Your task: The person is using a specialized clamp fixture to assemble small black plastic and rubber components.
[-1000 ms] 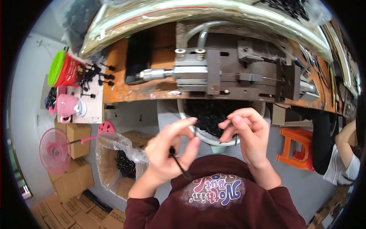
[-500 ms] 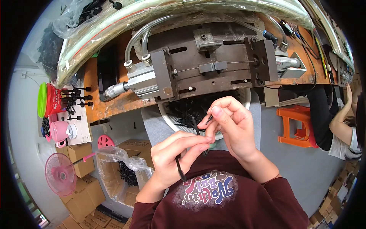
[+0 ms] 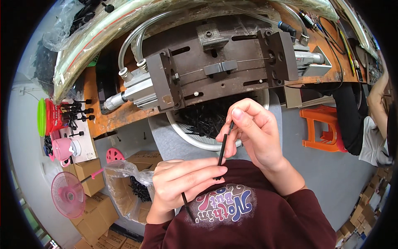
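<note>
Below black tube [image 3: 223, 150], sweatshirt lettering [image 3: 227, 204]

Pale wall [image 3: 28, 137] at left, grey floor [image 3: 317, 178], orange stool [image 3: 320, 114] at right, worn wooden workbench [image 3: 123, 118] ahead

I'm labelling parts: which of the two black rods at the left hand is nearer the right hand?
The upper rod, pinched by the left hand, its top end close to the right hand; the lower rod pokes out over the maroon sweatshirt.

Upside-down lettering [image 3: 227, 206] (pink, blue) on maroon sweatshirt [image 3: 269, 220].
</note>
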The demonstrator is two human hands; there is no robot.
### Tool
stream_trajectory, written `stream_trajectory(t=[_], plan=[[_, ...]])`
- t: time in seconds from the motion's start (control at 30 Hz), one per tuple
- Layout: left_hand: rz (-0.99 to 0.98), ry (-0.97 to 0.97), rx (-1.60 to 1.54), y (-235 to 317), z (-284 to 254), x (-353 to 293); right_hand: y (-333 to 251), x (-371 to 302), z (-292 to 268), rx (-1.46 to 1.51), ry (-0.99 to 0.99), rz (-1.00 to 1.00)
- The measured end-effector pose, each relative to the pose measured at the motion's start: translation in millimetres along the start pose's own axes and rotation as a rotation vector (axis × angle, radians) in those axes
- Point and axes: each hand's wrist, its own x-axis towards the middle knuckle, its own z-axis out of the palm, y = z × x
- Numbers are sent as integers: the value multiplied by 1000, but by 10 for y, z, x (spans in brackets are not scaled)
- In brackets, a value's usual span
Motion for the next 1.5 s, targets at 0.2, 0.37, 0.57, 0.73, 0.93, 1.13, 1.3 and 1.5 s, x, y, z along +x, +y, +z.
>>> stream_trajectory(t=[0.2,0.37,0.57,0.73,0.93,1.13,1.3,1.5], plan=[[100,-3,154,-15,-24,-62,-27,-24,32,-31,-36,-25],[128,-58,196,-6,-55,-64,-33,-30,56,-25,-30,-28],[116,-64,223,-1,-66,-86,-51,-36,92,-91,-16,-67],[136,-54,245,-3,-65,-92,-59,-51,105,-115,0,-97],[148,-14,246,-28,-34,-111,-38,-57,101,-150,-10,-118],[157,-29,199,-48,-60,-105,-66,-98,147,-234,-31,-140],[157,-34,153,-52,-56,-96,-65,-115,150,-194,-41,-121],[155,-39,157,-56,-51,-89,-43,-135,154,-95,-21,-113]])
